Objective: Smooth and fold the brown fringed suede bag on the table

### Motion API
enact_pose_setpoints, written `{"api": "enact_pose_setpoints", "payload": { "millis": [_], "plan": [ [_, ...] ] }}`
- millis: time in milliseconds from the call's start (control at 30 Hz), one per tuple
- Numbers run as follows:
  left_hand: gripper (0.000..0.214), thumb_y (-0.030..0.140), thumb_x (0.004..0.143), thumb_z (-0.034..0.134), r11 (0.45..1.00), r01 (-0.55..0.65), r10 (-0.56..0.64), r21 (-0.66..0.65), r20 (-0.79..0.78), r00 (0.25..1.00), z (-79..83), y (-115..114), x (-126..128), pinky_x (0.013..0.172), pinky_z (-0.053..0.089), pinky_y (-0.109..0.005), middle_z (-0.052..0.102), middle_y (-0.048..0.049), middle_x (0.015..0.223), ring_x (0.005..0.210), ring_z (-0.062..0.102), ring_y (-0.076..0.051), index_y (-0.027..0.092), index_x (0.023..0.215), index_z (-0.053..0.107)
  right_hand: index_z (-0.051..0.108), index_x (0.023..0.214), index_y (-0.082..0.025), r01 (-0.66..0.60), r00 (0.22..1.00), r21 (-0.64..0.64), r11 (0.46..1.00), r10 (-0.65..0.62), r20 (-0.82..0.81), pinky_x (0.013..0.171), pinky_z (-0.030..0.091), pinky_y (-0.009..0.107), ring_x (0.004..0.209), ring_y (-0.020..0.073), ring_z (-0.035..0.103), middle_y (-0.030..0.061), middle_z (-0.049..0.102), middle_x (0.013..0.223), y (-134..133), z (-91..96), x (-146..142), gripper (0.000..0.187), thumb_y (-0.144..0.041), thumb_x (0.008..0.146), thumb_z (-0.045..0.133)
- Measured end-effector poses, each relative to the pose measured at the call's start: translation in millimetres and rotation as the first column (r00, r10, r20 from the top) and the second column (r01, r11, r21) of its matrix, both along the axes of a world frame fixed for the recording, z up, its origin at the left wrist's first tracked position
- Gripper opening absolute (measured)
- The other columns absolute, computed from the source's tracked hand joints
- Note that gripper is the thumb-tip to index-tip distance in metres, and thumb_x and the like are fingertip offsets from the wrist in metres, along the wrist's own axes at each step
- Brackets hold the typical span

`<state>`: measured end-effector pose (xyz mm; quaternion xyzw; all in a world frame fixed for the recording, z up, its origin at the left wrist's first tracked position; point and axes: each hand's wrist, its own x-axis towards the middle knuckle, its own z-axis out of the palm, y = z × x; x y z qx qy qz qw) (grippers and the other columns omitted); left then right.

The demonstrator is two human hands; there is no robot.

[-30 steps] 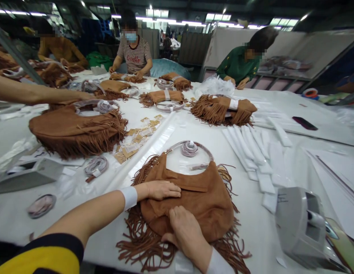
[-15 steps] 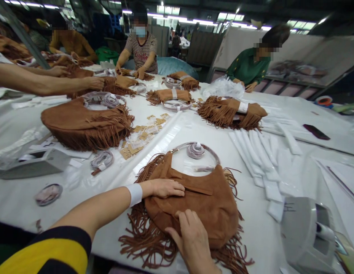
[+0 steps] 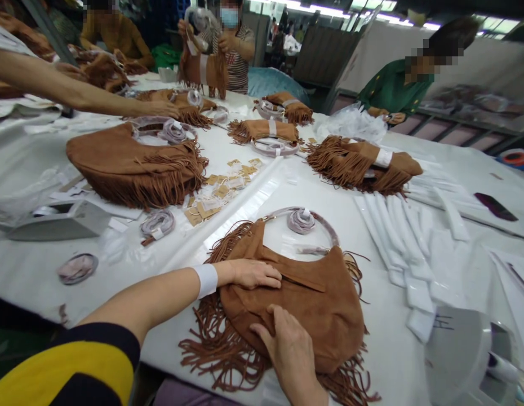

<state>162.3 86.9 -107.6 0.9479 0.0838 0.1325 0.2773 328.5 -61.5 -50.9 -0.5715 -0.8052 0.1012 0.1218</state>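
A brown suede handbag (image 3: 329, 310) with long fringes lies on the white-covered table before me, its wrapped strap (image 3: 303, 221) pointing away. My left hand (image 3: 254, 274) rests on the bag's upper left part, fingers stretched out beside a slit-like pocket opening (image 3: 304, 282). Lower down, my right hand (image 3: 291, 344) lies on the bag's front, thumb spread from the fingers, near some creases in the suede. Neither hand grips anything that I can see. Brown fringes (image 3: 228, 349) spread over the table below and left of the bag.
Grey tape dispensers stand at right (image 3: 458, 355) and left (image 3: 61, 220). White strips (image 3: 384, 237) lie to the right, paper tags (image 3: 209, 206) and another fringed bag (image 3: 118, 158) to the left. Across the table, co-workers handle bags; one person's arm (image 3: 97, 93) reaches in from the left.
The view has shifted slightly, so most things appear further right. My hands keep their places on the handbag. Across the table, a masked co-worker has lifted a wrapped fringed bag.
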Motion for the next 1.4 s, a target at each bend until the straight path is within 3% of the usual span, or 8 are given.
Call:
{"api": "enact_pose_setpoints", "payload": {
  "millis": [133, 433, 500, 633, 1000, 1133, 1200, 1400],
  "plan": [
    [0.048, 0.002, 0.077, 0.046, 1.0, 0.024, -0.024, -0.001, 0.014, 1.0, -2.9, 1.6, -0.2, 0.102, 0.04, -0.036, 0.056, -0.0153, 0.125, 0.118, 0.051, -0.025, 0.017, 0.122, 0.055, 0.061, 0.084, -0.022, -0.127, 0.991, -0.184, 0.975, 0.116, -0.07, 0.064, 0.043, 0.027, 0.072, 0.0173, 0.062, 0.0, 0.065, 0.076, 13.8, 3.4, 4.3, 0.008, -0.029, 0.088, 0.062],
    [0.053, 0.0, 0.071, 0.05, 0.998, 0.008, -0.007, -0.056, 0.023, 1.0, -8.6, 3.9, 0.4, 0.104, 0.04, -0.037, 0.057, -0.011, 0.124, 0.118, 0.051, -0.024, 0.022, 0.118, 0.058, 0.056, 0.069, -0.021, -0.424, 0.905, -0.355, 0.833, 0.379, -0.191, 0.062, 0.039, 0.024, 0.071, 0.0125, 0.058, -0.0026, 0.063, 0.073, 39.8, 19.2, 6.7, 0.029, -0.025, 0.096, 0.045],
    [0.052, 0.0, 0.071, 0.049, 0.998, 0.009, -0.007, -0.054, 0.024, 1.0, -9.0, 4.4, 0.7, 0.104, 0.041, -0.037, 0.057, -0.0119, 0.124, 0.116, 0.052, -0.025, 0.021, 0.118, 0.058, 0.058, 0.077, -0.021, -0.379, 0.924, -0.321, 0.868, 0.372, -0.086, 0.063, 0.041, 0.027, 0.074, 0.0163, 0.059, -0.0005, 0.064, 0.078, 30.8, 19.2, 2.1, 0.02, -0.038, 0.087, 0.061],
    [0.052, 0.0, 0.072, 0.047, 0.998, -0.007, 0.006, -0.07, -0.008, 1.0, -6.0, 3.0, -0.4, 0.106, 0.038, -0.037, 0.054, -0.0132, 0.126, 0.119, 0.049, -0.025, 0.02, 0.119, 0.056, 0.055, 0.108, -0.017, -0.231, 0.954, -0.162, 0.959, 0.256, 0.158, 0.069, 0.047, 0.036, 0.081, 0.026, 0.06, 0.0059, 0.064, 0.088, 2.3, 10.6, -11.5, 0.075, -0.047, 0.048, 0.09],
    [0.037, 0.003, 0.077, 0.047, 0.99, -0.095, 0.089, -0.108, -0.051, 0.995, 19.2, -4.7, 8.0, 0.099, 0.042, -0.031, 0.059, -0.0118, 0.117, 0.11, 0.054, -0.021, 0.017, 0.109, 0.059, 0.05, 0.082, -0.023, -0.039, 0.996, -0.088, 0.995, 0.045, 0.073, 0.065, 0.038, 0.03, 0.072, 0.0209, 0.057, -0.0009, 0.062, 0.075, 0.5, 9.8, -3.2, 0.044, -0.032, 0.06, 0.087],
    [0.031, 0.027, 0.095, 0.039, 0.935, -0.33, 0.328, -0.128, -0.032, 0.944, 55.9, -40.8, 11.3, 0.092, 0.045, -0.036, 0.06, -0.0122, 0.114, 0.102, 0.056, -0.022, 0.016, 0.121, 0.051, 0.052, 0.083, -0.023, -0.034, 0.999, -0.02, 0.999, 0.034, 0.006, 0.065, 0.037, 0.029, 0.073, 0.019, 0.056, -0.0012, 0.062, 0.078, 0.0, 11.6, -3.2, 0.031, -0.024, 0.069, 0.08],
    [0.043, 0.046, 0.087, 0.056, 0.85, -0.5, 0.505, -0.167, -0.014, 0.863, 71.7, -73.8, 9.0, 0.093, 0.043, -0.038, 0.059, -0.0086, 0.115, 0.103, 0.054, -0.024, 0.02, 0.12, 0.051, 0.053, 0.088, -0.022, -0.064, 0.998, 0.047, 0.997, 0.065, -0.007, 0.067, 0.038, 0.031, 0.076, 0.0194, 0.055, 0.0008, 0.063, 0.082, -4.5, 8.7, -1.7, 0.023, -0.023, 0.075, 0.073],
    [0.079, 0.047, 0.075, 0.073, 0.835, -0.544, 0.55, 0.084, -0.114, 0.827, 77.0, -156.2, 6.9, 0.097, 0.037, -0.049, 0.056, -0.0097, 0.117, 0.105, 0.052, -0.028, 0.023, 0.138, 0.033, 0.054, 0.106, -0.022, -0.153, 0.979, 0.261, 0.953, 0.182, -0.093, 0.088, 0.04, 0.043, 0.096, 0.0248, 0.053, 0.007, 0.06, 0.104, -34.2, 15.3, 59.4, 0.043, -0.04, 0.074, 0.074]
  ]
}}
